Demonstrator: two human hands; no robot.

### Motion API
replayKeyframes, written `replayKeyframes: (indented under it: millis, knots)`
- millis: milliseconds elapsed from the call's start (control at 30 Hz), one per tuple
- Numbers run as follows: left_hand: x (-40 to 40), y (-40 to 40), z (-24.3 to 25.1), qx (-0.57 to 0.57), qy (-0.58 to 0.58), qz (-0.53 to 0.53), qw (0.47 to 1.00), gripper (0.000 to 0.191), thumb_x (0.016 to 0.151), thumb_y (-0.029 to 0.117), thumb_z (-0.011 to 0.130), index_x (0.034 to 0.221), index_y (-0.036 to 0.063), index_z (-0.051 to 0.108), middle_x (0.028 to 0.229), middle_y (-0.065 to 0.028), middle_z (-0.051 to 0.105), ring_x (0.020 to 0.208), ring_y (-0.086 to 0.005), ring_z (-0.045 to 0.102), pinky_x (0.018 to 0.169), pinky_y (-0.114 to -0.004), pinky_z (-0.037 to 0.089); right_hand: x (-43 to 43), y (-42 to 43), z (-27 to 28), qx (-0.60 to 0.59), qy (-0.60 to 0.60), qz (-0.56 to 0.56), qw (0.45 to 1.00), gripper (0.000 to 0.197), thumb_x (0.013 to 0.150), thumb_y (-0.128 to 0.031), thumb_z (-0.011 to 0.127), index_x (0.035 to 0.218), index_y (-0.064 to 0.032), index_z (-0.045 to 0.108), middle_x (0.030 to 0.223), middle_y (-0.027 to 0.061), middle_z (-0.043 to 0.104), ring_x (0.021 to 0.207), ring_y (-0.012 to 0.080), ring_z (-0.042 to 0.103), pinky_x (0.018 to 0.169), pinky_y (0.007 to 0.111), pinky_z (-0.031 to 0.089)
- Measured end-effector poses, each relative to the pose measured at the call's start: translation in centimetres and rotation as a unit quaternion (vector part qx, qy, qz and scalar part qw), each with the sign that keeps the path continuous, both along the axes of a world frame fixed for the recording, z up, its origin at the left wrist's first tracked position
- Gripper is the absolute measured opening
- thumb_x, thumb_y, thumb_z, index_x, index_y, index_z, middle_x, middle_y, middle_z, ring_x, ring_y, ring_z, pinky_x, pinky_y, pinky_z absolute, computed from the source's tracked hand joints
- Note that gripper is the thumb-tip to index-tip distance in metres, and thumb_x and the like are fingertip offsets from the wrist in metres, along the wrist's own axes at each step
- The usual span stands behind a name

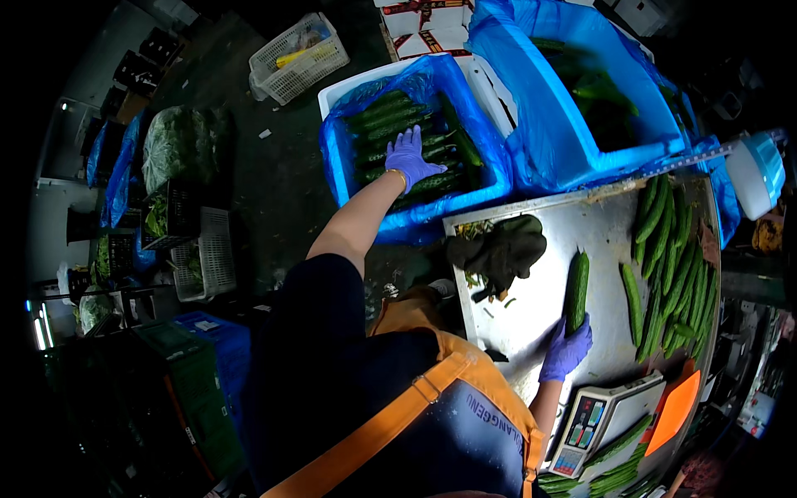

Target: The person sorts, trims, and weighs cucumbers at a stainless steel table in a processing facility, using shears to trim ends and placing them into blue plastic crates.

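My left hand (411, 159), in a purple glove, lies with fingers spread over rows of dark green cucumbers (386, 118). They fill a white foam box lined with blue plastic film (429, 215). Another cucumber (464, 140) lies crosswise along the box's right side. In my right hand (566, 350), gloved alike, one cucumber (578, 286) is held by its lower end above the metal tabletop (517, 330). A dark crumpled cloth (504, 249) rests on the table between both hands, beside plant scraps. More cucumbers (672, 267) are piled along the table's right edge.
A digital scale (607, 423) with a cucumber on its pan stands at the table's near right, by an orange card (674, 412). A deeper blue-lined box (560, 124) adjoins the far table edge. White and blue lamp-like object (753, 174) juts in at right; crates (299, 59) stand on the floor.
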State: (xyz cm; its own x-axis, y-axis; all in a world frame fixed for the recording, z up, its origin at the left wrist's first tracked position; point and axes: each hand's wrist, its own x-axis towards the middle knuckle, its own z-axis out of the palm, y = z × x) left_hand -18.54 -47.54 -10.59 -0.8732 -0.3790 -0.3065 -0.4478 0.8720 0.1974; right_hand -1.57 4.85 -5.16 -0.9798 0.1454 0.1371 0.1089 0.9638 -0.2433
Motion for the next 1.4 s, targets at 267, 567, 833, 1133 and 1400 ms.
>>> replayKeyframes:
  millis: [267, 567, 833, 1133, 1400]
  knots:
    - [-8.6, -3.7, -3.6, 0.087, -0.166, -0.083, 0.979, 0.125, 0.07, 0.082, 0.072, 0.161, 0.0041, 0.036, 0.166, -0.0212, 0.037, 0.153, -0.0368, 0.036, 0.123, -0.045, 0.033, -0.4, 0.0, -1.1, -0.02, 0.006, -0.034, 0.999, 0.059, 0.091, -0.025, 0.076, 0.142, -0.0017, 0.057, 0.124, 0.0217, 0.066, 0.113, 0.0401, 0.061, 0.104, 0.047, 0.046]
    - [-11.8, -4.7, -7.7, 0.039, -0.145, -0.169, 0.974, 0.099, 0.073, 0.062, 0.082, 0.151, 0.0094, 0.054, 0.145, -0.0168, 0.062, 0.126, -0.0318, 0.065, 0.105, -0.045, 0.052, -1.3, -0.5, 0.4, 0.007, -0.053, -0.019, 0.998, 0.055, 0.088, -0.021, 0.076, 0.137, -0.0026, 0.06, 0.121, 0.0225, 0.066, 0.112, 0.0415, 0.061, 0.101, 0.048, 0.047]
    - [-9.7, -2.4, -6.5, -0.005, -0.069, -0.185, 0.98, 0.064, 0.081, 0.047, 0.078, 0.134, 0.0119, 0.067, 0.128, -0.0167, 0.071, 0.117, -0.0365, 0.068, 0.098, -0.049, 0.053, -2.4, -1.6, 2.5, 0.019, -0.143, -0.053, 0.988, 0.073, 0.082, -0.019, 0.083, 0.148, -0.0126, 0.053, 0.123, 0.02, 0.065, 0.114, 0.0392, 0.061, 0.098, 0.048, 0.049]
    - [-2.5, -2.5, 0.7, 0.002, 0.172, -0.095, 0.981, 0.053, 0.086, 0.045, 0.076, 0.124, 0.0098, 0.068, 0.112, -0.0215, 0.073, 0.104, -0.0402, 0.07, 0.09, -0.048, 0.054, -8.8, -16.6, 4.7, -0.078, -0.058, 0.272, 0.957, 0.085, 0.069, -0.046, 0.091, 0.145, -0.0237, 0.06, 0.134, 0.0214, 0.061, 0.129, 0.0407, 0.055, 0.107, 0.047, 0.046]
    - [3.0, -6.1, 11.5, 0.278, 0.416, 0.045, 0.865, 0.021, 0.096, 0.012, 0.074, 0.113, 0.0035, 0.067, 0.111, -0.0067, 0.075, 0.096, -0.0146, 0.068, 0.09, -0.032, 0.054, -5.9, -10.5, 7.3, -0.619, -0.151, 0.061, 0.769, 0.067, 0.083, -0.023, 0.085, 0.139, -0.0007, 0.057, 0.115, 0.0034, 0.065, 0.102, 0.0127, 0.059, 0.094, 0.029, 0.049]
